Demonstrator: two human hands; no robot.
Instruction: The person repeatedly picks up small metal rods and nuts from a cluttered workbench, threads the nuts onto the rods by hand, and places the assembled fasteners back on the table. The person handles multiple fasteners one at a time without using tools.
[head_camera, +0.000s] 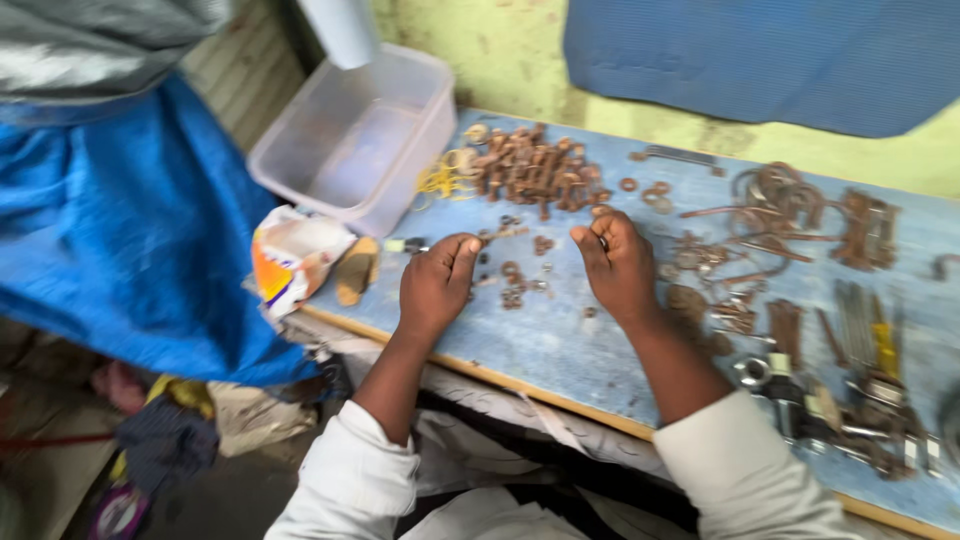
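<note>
A small rusty bolt (492, 237) was pinched in the left hand (436, 283), the right hand (620, 268) was curled on a small dark part that could not be made out, and loose rusty washers (512, 285) lying near the blue-painted wooden surface (545, 345) edge were judged liable to be knocked off.

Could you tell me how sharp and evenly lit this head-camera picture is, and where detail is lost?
Head view: soft, even daylight with no hard shadows; motion blur smears the whole frame, worst at the tools on the right; the left hand and right hand read clearly, yet what they pinch stays unclear; the rusty bolt pile is soft; the clear plastic tub shows mild sheen.
</note>
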